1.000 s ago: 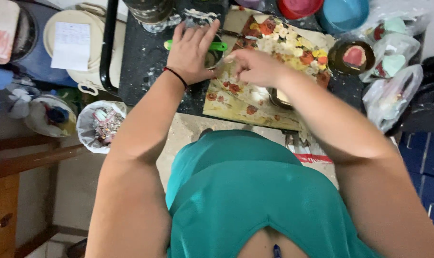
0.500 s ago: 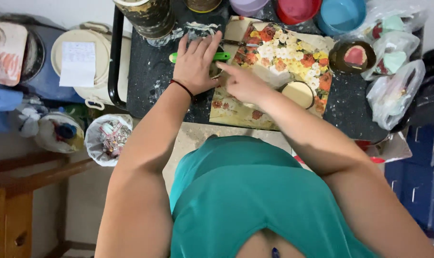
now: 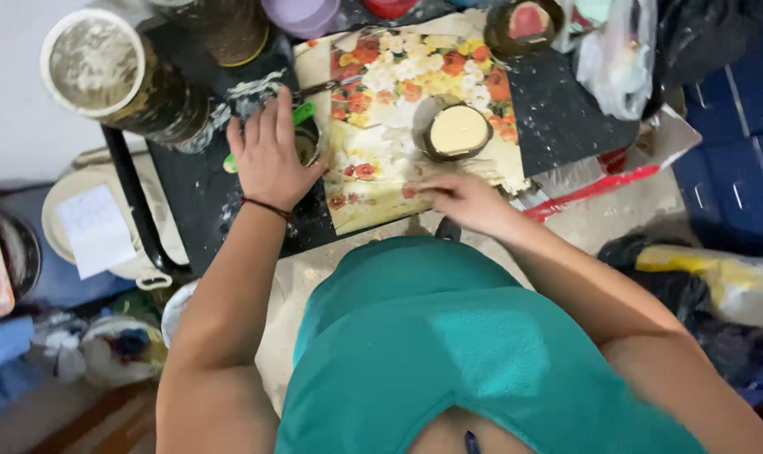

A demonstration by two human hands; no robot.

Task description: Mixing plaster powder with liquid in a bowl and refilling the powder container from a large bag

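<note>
On the dark worktop [image 3: 566, 109] lies a floral sheet [image 3: 415, 101], between both hands. Left hand [image 3: 270, 155] rests flat, fingers spread, just beside its left edge. Right hand [image 3: 461, 200] presses its near edge, fingers extended, gripping nothing.

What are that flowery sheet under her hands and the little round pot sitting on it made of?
The flowery sheet looks like thin printed paper, matte, with ragged torn edges. The round pot seems a dark, stained tin or plastic tub holding smooth cream-coloured paste or glue; its material is hard to tell.
</note>
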